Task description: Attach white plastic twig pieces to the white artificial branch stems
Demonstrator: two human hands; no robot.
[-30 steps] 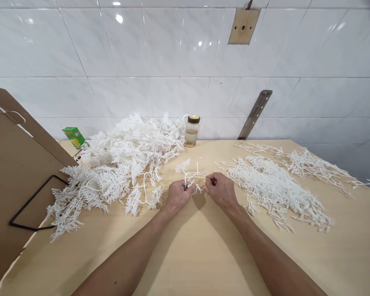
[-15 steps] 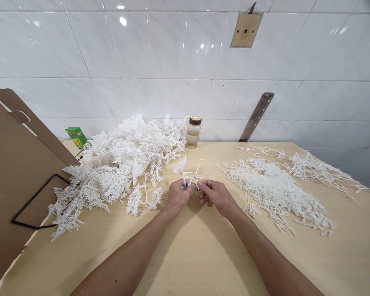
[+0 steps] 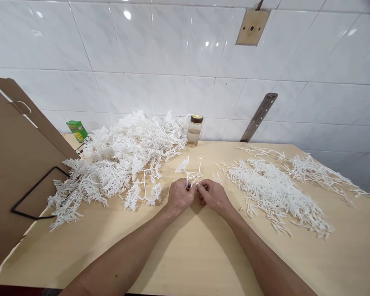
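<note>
My left hand (image 3: 181, 194) is closed around a small white plastic sprig (image 3: 193, 176), whose thin branches stick up past the fingers. Thumb and fingertips of my right hand (image 3: 212, 194) pinch together at the sprig's near end; my fingers hide exactly what part they grip. A large heap of feathery white branches (image 3: 132, 139) lies to the left, with one loose branch (image 3: 144, 187) at its near edge. On the right spreads a flat pile of small white pieces (image 3: 274, 193). Bare white stems (image 3: 323, 172) lie beyond it.
A jar with a dark lid (image 3: 195, 130) stands against the tiled wall. Behind the heap is a green box (image 3: 77, 130). A large cardboard box (image 3: 21, 164) with a black wire frame (image 3: 33, 193) rises at the left. A metal bracket (image 3: 259, 118) leans at the wall.
My view has tilted and shifted slightly, showing the table's near edge. Both hands stay together at the sprig. A small white piece now lies just beyond my right hand.
</note>
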